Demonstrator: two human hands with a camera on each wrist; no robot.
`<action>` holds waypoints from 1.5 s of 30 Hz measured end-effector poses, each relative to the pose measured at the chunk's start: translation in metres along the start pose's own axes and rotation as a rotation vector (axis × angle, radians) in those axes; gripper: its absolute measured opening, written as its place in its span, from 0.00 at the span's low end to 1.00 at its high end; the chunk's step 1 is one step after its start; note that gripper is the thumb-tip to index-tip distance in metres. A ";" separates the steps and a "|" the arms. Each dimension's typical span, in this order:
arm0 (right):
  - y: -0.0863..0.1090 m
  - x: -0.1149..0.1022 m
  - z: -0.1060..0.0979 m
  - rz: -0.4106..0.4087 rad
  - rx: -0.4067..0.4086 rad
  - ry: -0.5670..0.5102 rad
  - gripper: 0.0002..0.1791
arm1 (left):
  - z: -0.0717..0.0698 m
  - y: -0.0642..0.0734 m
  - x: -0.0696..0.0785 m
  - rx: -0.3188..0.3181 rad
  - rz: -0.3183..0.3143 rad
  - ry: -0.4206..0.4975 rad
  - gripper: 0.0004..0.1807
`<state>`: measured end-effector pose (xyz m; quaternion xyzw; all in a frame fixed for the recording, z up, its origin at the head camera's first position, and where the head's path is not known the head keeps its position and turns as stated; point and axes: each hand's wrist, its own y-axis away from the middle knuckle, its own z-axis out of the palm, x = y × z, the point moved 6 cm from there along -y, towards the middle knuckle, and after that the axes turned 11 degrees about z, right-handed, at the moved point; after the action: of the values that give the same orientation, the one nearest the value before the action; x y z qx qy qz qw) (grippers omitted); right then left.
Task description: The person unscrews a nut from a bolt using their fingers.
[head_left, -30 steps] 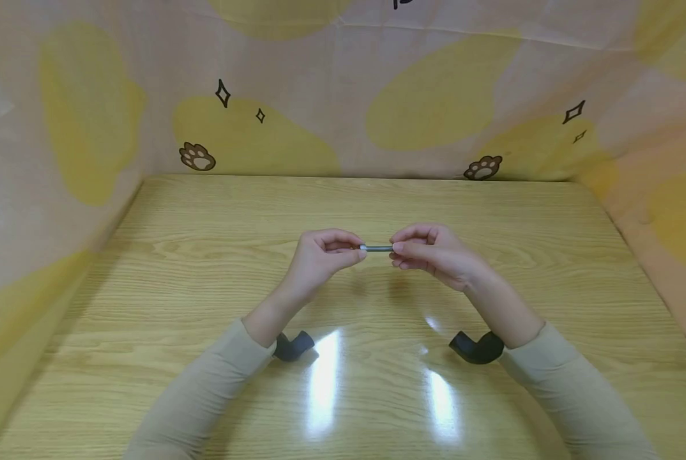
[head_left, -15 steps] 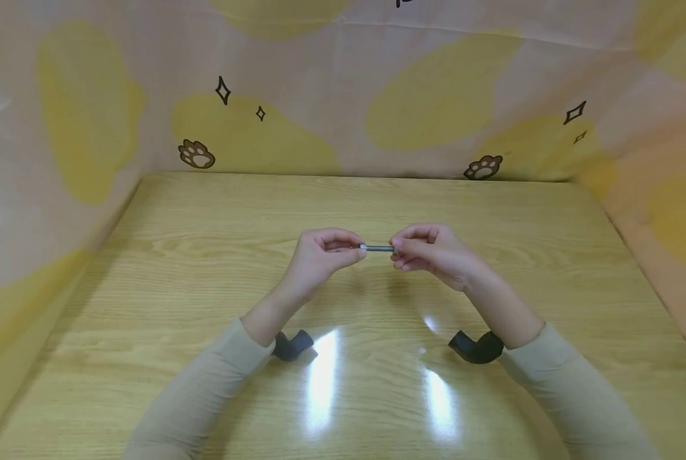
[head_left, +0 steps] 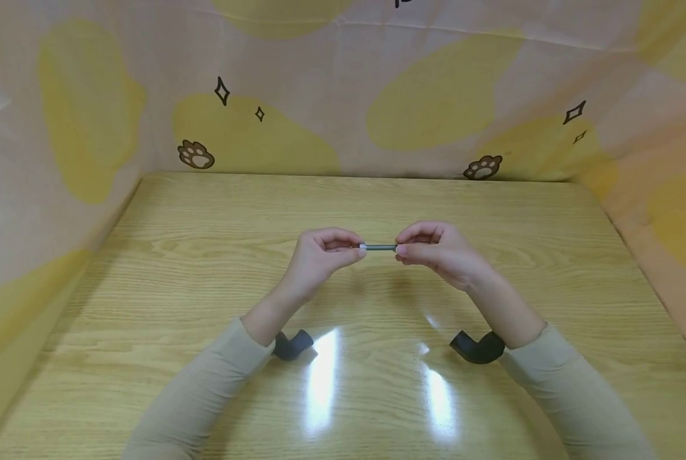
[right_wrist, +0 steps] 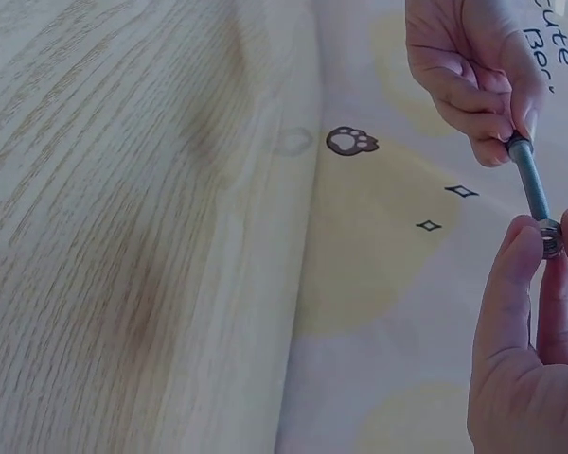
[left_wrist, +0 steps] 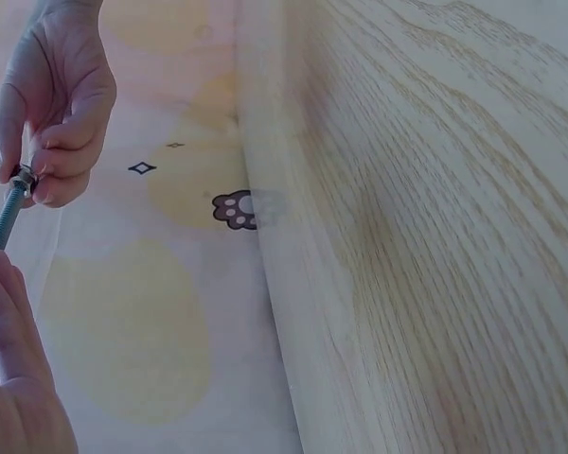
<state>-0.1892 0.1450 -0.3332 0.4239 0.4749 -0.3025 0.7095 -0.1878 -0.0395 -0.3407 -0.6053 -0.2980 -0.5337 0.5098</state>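
Note:
In the head view my left hand pinches the left end of a metal bolt between thumb and fingers. The bolt lies level above the wooden table. At its other end is my right hand, thumb and fingertips together. A small metal nut shows in the right wrist view between the right fingertips, at the end of the threaded shaft. The left wrist view shows the same nut right at the right thumb tip. The bolt's head is mostly hidden by the left fingers.
The wooden table runs back to a patterned cloth that stands behind and at both sides. Black curved pieces show beside the left sleeve and the right sleeve. Bright light reflections lie on the near tabletop.
My right hand has shifted slightly right and its lower fingers have drawn in, so a little more of the bolt's shaft shows. The left hand stays in place.

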 end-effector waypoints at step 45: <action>0.001 0.020 -0.057 0.037 0.099 -0.034 0.17 | -0.020 -0.016 -0.026 -0.092 -0.096 -0.260 0.08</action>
<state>-0.2049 0.1958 -0.3622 0.4621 0.4393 -0.3196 0.7009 -0.2158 -0.0483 -0.3626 -0.6770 -0.3655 -0.4877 0.4125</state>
